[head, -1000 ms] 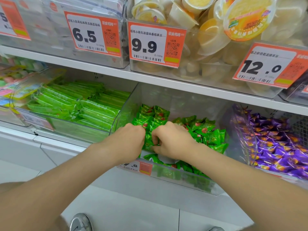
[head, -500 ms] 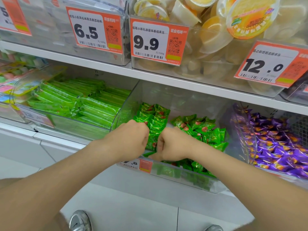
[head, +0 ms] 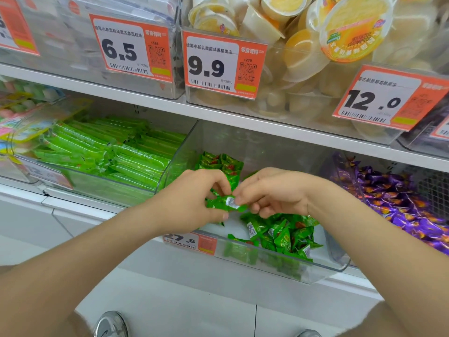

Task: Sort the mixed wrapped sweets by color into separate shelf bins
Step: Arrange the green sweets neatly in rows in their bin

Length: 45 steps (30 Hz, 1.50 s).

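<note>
A clear middle bin (head: 323, 266) on the lower shelf holds several small green wrapped sweets (head: 279, 233). My left hand (head: 192, 203) and my right hand (head: 272, 193) meet above its front half. Both pinch green sweets (head: 224, 203) between thumb and fingers, one showing a white barcode patch. A neat stack of green sweets (head: 221, 164) stands at the bin's back left. The bin to the right holds purple wrapped sweets (head: 401, 203).
Left of the middle bin, a clear bin holds long green packets (head: 109, 154). Pastel sweets (head: 17, 117) fill the far-left bin. The upper shelf carries bins of jelly cups (head: 303, 45) with orange price tags (head: 223, 64). A white cabinet front (head: 170, 288) lies below.
Both hands have lifted out of the green pile and drawn back toward the bin's front, with green sweets now pinched between them. The view has tilted slightly.
</note>
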{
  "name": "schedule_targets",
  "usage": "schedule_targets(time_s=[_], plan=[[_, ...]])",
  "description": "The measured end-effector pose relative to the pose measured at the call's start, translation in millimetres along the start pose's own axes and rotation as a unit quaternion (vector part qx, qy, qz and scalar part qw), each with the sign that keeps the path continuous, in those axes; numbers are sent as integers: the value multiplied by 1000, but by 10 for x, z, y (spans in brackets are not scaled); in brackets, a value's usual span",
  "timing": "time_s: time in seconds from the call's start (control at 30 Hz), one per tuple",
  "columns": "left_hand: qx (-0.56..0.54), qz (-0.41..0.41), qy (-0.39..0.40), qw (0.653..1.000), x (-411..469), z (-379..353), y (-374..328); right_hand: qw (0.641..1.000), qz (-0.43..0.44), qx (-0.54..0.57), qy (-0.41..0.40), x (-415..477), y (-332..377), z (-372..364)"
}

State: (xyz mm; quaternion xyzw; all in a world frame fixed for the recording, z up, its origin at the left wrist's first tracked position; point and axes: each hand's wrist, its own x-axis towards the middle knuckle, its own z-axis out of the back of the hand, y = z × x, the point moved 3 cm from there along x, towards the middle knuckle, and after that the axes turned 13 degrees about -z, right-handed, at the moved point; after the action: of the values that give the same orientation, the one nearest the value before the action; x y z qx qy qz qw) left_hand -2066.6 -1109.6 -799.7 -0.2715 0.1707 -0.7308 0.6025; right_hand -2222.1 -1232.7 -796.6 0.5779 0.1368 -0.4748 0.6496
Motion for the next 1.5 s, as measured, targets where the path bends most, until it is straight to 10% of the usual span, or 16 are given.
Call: schedule_targets(time_s=[0.13, 0.4, 0.63, 1.17, 1.5], plan=[[-16, 3, -53, 998, -11, 114, -7, 998, 35, 50, 17, -130, 49, -27], [62, -5, -48, 997, -28, 143, 18, 934, 260, -139, -203, -199, 156, -90], [123, -33, -97, 987, -22, 112, 73, 886, 233, -254, -310, -263, 206, -200], [325, -58, 139, 934, -133, 90, 93, 861, 169, -385, -287, 160, 71, -505], [255, -63, 165, 951, -159, 30, 158, 821, 182, -439, -315, 204, 133, -442]])
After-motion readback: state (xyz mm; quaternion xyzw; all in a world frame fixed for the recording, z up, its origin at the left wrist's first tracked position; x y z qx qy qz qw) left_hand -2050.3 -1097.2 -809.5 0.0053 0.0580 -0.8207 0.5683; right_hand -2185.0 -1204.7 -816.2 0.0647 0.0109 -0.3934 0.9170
